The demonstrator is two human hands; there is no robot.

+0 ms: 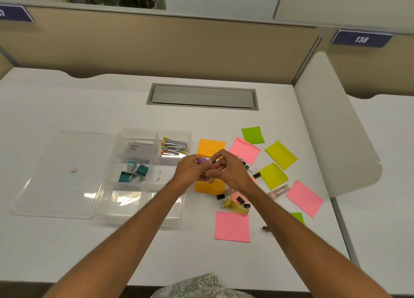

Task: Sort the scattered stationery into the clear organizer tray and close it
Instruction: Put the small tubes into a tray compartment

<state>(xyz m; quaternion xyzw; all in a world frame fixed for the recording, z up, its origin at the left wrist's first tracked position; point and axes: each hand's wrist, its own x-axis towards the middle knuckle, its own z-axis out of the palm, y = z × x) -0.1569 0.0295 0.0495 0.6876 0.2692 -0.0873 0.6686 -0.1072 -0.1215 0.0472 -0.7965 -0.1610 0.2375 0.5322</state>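
Observation:
The clear organizer tray (125, 136) stands open at centre left; it holds a grey box (139, 149), several staplers (173, 146) and teal stamps (134, 173). Its clear lid (56, 174) lies flat to its left. Just right of the tray, my left hand (190, 169) and my right hand (228, 168) meet above an orange sticky pad (209, 187). Between their curled fingers sits a small purple object (202, 161) with a clear part below (210, 180); which hand carries it is hard to tell. Black binder clips (257, 174) and a yellow clear stapler (236, 207) lie scattered.
Pink (232, 227), yellow (281, 154), green (253, 135) and orange (210, 147) sticky pads are spread over the white desk's right half. A pink clear stapler (279, 191) lies among them. A grey cable hatch (202, 96) is set in the desk behind, and a white divider panel (331, 129) stands at right.

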